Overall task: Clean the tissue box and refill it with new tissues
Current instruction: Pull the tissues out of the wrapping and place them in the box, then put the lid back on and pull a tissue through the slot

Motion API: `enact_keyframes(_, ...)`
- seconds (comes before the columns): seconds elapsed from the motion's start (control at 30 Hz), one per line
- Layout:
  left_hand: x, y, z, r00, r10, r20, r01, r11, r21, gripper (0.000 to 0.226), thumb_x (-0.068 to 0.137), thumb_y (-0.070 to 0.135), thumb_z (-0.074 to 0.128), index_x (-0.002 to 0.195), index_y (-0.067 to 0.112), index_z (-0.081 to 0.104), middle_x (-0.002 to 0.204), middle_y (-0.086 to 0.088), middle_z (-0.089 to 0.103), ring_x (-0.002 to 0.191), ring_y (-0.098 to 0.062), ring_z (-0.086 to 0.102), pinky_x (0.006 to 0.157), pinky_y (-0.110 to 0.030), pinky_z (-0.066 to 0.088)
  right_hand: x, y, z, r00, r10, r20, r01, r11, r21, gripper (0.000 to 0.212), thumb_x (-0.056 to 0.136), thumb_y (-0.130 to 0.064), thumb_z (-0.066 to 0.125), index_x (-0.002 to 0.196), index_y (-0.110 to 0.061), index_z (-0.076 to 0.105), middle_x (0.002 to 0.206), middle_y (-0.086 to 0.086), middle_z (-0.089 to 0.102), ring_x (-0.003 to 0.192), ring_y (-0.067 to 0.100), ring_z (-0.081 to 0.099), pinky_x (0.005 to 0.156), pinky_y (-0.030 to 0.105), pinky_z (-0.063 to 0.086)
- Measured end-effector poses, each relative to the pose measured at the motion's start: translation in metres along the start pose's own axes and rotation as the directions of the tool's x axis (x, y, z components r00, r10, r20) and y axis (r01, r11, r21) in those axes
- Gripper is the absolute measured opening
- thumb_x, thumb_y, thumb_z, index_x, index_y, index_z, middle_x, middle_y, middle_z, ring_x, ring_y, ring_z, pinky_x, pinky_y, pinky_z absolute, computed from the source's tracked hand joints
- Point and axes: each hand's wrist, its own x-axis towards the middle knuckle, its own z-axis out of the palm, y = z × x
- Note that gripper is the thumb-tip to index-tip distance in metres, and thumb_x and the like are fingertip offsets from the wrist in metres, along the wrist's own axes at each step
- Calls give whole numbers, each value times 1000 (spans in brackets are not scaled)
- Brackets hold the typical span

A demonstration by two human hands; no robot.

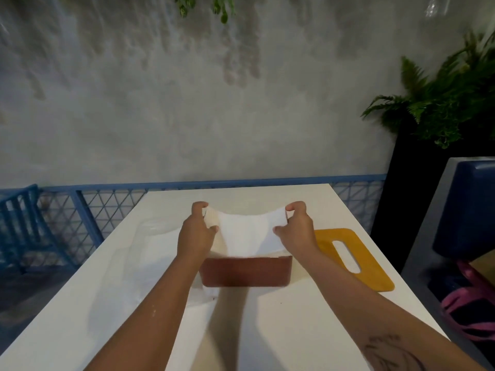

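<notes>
A brown open-topped tissue box (245,271) stands in the middle of the white table (294,330). A stack of white tissues (247,234) is bent into a U just above the box, its lower fold at the rim. My left hand (197,231) grips the stack's left end. My right hand (296,228) grips the right end. The box's yellow lid (372,263), with a long slot, lies flat on the table to the right of the box.
A crumpled clear plastic wrapper (152,231) lies on the table left of the box. A blue mesh railing (88,207) runs behind the table. A blue chair (466,210) and a pink bag (468,311) sit at the right, with a fern (442,103) behind.
</notes>
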Motion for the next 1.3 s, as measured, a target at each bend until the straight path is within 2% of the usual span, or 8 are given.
enact_keyframes(0.27,19,-26,24,971,151,186,-220,872,437,43,84,16,65,125,16,51,123,-7,57,109,-21,57,89,-28,47,18,24,31,990,-104,96,139,842,-522,37,87,-12,64,119,-17,45,107,4,61,90,18,62,76,23,53)
enact_keyframes(0.4,23,-29,28,979,158,127,-202,796,571,64,78,32,72,134,23,42,144,-5,37,128,-23,39,102,-33,39,23,35,29,977,-209,35,199,849,-489,30,87,-23,66,114,-15,56,116,2,56,102,17,56,81,22,48)
enact_keyframes(0.57,26,-34,24,967,-148,206,151,989,0,65,87,18,63,142,11,29,148,-10,35,133,-28,38,105,-37,35,32,69,-5,955,-107,-277,-53,857,-512,36,93,-39,51,117,-13,55,118,9,58,109,24,52,84,31,44)
enact_keyframes(0.7,23,-37,22,960,-193,202,223,965,-139,43,98,18,42,140,9,34,144,-10,40,129,-28,41,99,-33,36,35,112,-22,963,189,-193,-270,642,-718,51,85,-51,57,119,-14,49,126,11,54,117,30,49,95,43,45)
enact_keyframes(0.87,18,-34,26,949,-262,176,305,903,-301,37,99,9,31,134,9,43,132,-9,50,102,-19,47,80,-25,35,32,128,-22,978,177,-111,-188,518,-834,25,93,-25,50,116,-15,50,123,9,55,118,26,49,101,37,42)
enact_keyframes(1.03,17,-40,29,928,-315,197,368,856,-364,40,94,1,33,128,12,50,108,-5,59,85,-20,57,54,-22,42,40,121,-36,957,277,-90,-252,634,-731,12,83,-18,56,74,-11,54,74,4,57,78,24,61,56,26,42)
enact_keyframes(1.2,13,-40,30,926,-312,213,373,846,-381,40,93,-1,32,124,14,53,103,-4,61,84,-21,59,54,-22,44,42,104,-57,939,343,20,-251,723,-644,37,83,-23,56,116,-7,59,81,7,64,74,22,57,62,25,41)
enact_keyframes(1.3,11,-38,28,923,-322,211,382,839,-389,36,94,1,32,119,12,56,103,-5,63,75,-17,59,52,-22,44,43,90,-72,927,368,69,-275,793,-543,16,82,-18,57,80,-3,62,83,9,65,67,20,53,55,25,37)
